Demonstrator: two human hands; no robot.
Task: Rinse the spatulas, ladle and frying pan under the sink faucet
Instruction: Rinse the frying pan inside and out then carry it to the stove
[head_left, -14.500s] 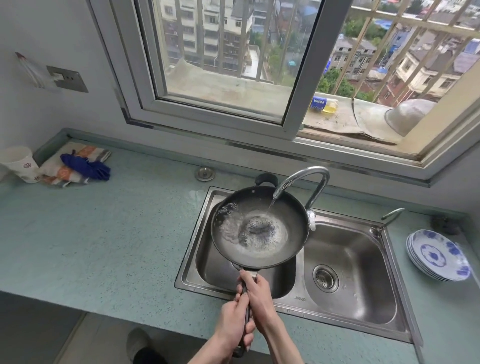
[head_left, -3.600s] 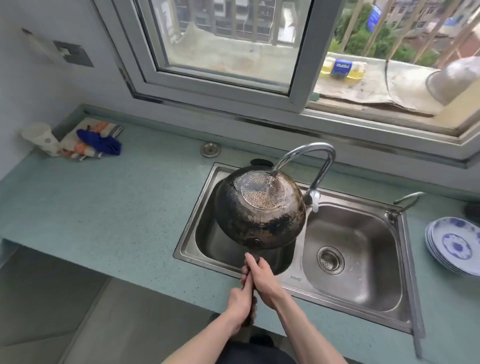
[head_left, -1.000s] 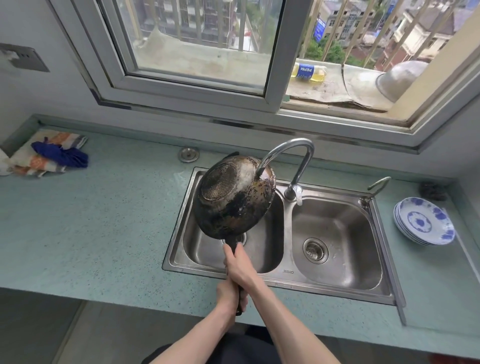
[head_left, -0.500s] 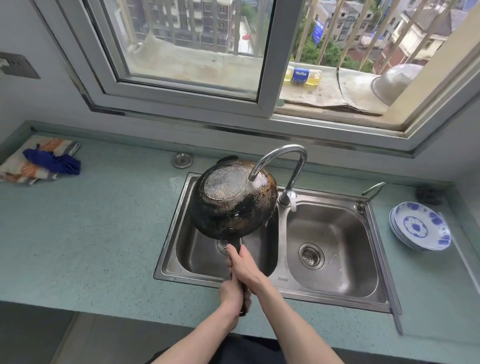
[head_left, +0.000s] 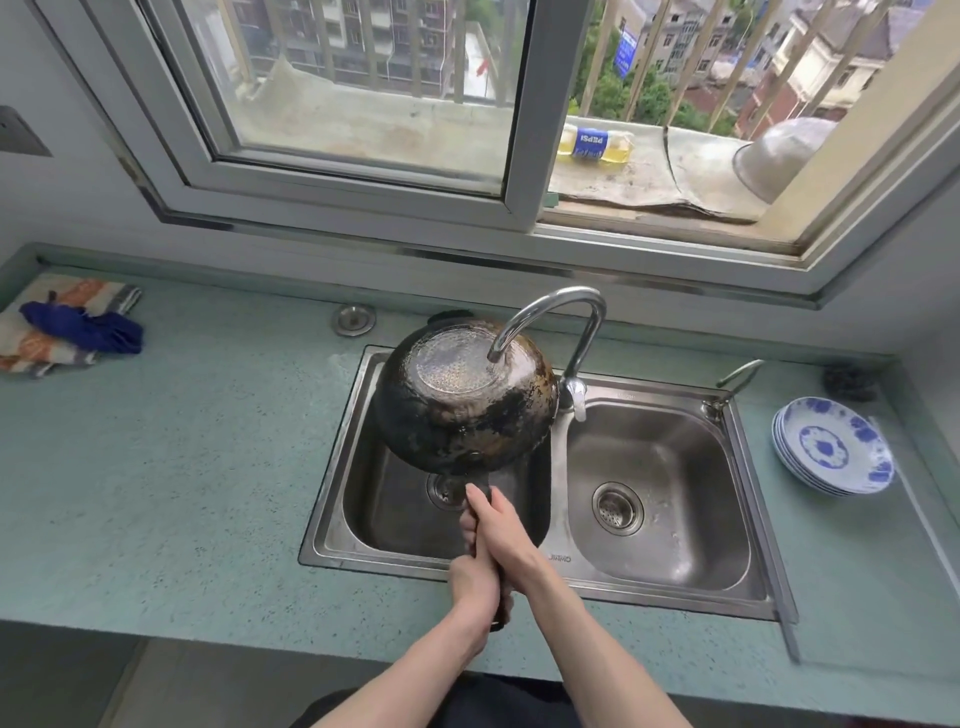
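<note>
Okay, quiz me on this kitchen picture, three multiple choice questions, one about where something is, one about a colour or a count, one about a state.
1. Where is the stack of plates?
A. on the counter right of the sink
B. in the left basin
C. on the window ledge

2. What colour is the cloth lying on top of the striped towel?
A. red
B. blue
C. white

3. How is the frying pan held?
A. upright, full of water
B. flat on the counter
C. bottom up under the faucet

Answers:
1. A, the plates sit on the counter past the right basin.
2. B, it is deep blue.
3. C, its scorched underside faces the camera, left hand and right hand both gripping the handle.
</note>
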